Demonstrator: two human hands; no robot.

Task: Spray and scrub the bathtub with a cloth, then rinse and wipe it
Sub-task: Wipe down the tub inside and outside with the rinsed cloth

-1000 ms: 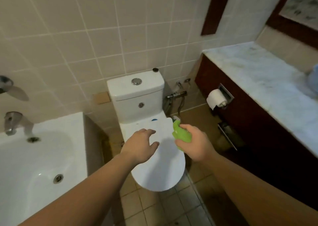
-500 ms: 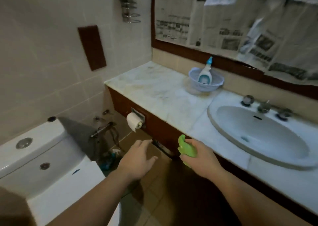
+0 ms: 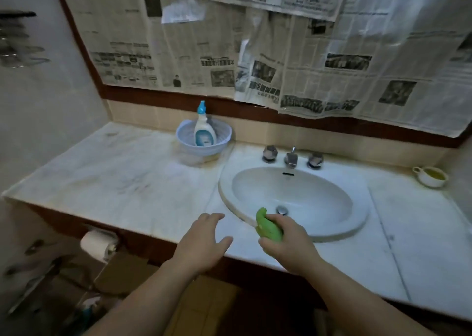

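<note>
Cloth [image 3: 270, 229]: green, bunched into a wad, grasped in right hand [image 3: 288, 243] with fingers curled round it; one end pokes up past the thumb. Held over the near rim of the sink [image 3: 357, 229], just short of the drain [image 3: 282, 210], not resting on the desk [image 3: 122, 182]. Judged soft, light and easily squeezed; probably limp once let out of the fist, and heavier and slicker if wet (wetness not readable here). Best taken by the bulk of the wad for scrubbing, or by an edge to shake open.

Left hand [image 3: 204, 243]: released, fingers spread and relaxed, holding nothing, hovering above the desk's near edge, just left of the sink rim. Near the cloth but apart from it, on its left.

Spray bottle [image 3: 203, 131]: white with blue nozzle, upright in a pale blue basket [image 3: 222, 131] at the desk's back edge, left of the taps [image 3: 291, 158]. Well apart from both hands, beyond the left one. Judged rigid plastic, light to moderate by fill, smooth-sided; best taken round the neck under the trigger.

Other items: small cup [image 3: 431, 177] with yellowish contents near the desk's back right corner; toilet roll [image 3: 95, 245] in a holder below the desk's near edge, left; newspaper sheets [image 3: 281, 41] covering the framed panel above.

Bathtub: not in view. Task judged at the fetching stage, spraying not yet begun.
</note>
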